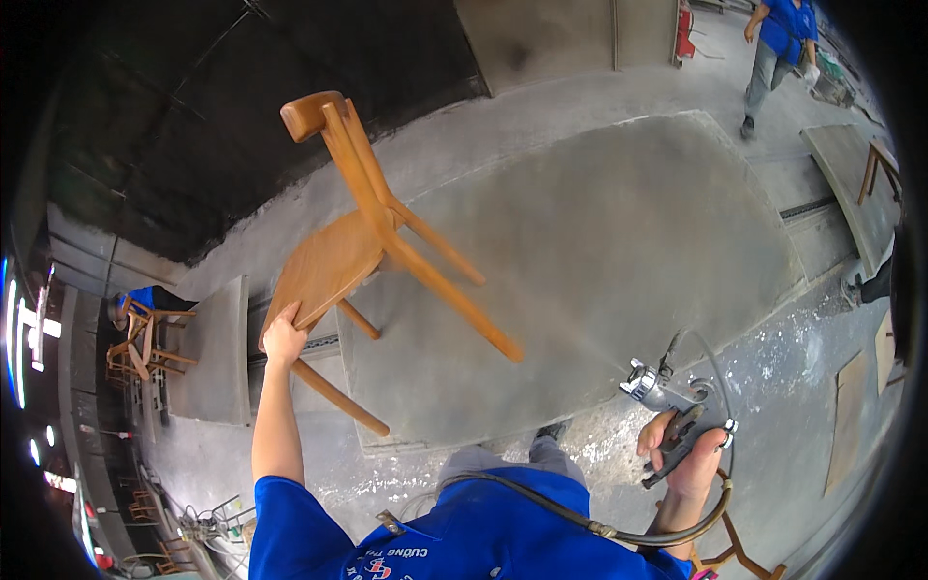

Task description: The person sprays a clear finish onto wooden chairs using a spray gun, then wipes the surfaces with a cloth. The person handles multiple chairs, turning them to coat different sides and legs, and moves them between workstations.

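Observation:
A brown wooden chair (331,253) is tilted on its side, its curved backrest up and its legs pointing right and down. My left hand (284,338) is closed on the front edge of its seat, thumb on top. In my right hand (688,466) is a metal spray gun (659,389), fingers wrapped round its dark handle, nozzle facing the chair. A faint pale mist spreads from the nozzle toward the chair legs. From the gun a hose (667,535) loops down past my wrist and across my waist.
Beneath the chair lies a wide grey panel (619,232), with a dark wall (222,106) behind. One person (781,48) walks at the far right; another (145,298) bends by wooden chairs (145,338) at the left. Part of another chair (739,551) shows behind my right arm.

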`<move>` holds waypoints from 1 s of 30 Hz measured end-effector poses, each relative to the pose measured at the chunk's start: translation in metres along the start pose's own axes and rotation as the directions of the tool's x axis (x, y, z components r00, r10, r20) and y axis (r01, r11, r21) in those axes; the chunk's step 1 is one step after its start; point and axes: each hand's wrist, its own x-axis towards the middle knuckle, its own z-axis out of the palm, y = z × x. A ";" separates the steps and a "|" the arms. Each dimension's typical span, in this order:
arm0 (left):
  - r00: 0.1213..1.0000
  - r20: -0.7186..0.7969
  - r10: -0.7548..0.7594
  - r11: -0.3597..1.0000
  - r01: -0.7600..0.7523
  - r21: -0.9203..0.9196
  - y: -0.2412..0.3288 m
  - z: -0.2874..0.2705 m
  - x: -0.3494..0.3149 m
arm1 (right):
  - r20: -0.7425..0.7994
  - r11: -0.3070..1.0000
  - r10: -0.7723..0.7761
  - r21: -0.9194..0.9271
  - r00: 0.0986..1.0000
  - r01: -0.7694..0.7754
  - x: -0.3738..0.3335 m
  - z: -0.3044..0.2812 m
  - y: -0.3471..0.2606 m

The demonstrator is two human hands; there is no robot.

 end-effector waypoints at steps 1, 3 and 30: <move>1.000 -0.006 0.010 1.000 -0.010 0.003 0.002 0.000 -0.003 | 0.006 0.998 -0.036 0.044 0.999 0.036 0.002 0.004 -0.001; 1.000 -0.003 0.001 1.000 -0.001 0.000 0.005 -0.002 -0.008 | 0.013 0.986 -0.103 0.134 0.995 0.100 0.008 0.010 -0.003; 0.995 -0.079 0.067 0.997 -0.069 -0.024 0.025 -0.005 -0.042 | 0.012 0.994 -0.034 0.108 0.999 0.033 0.061 0.013 -0.010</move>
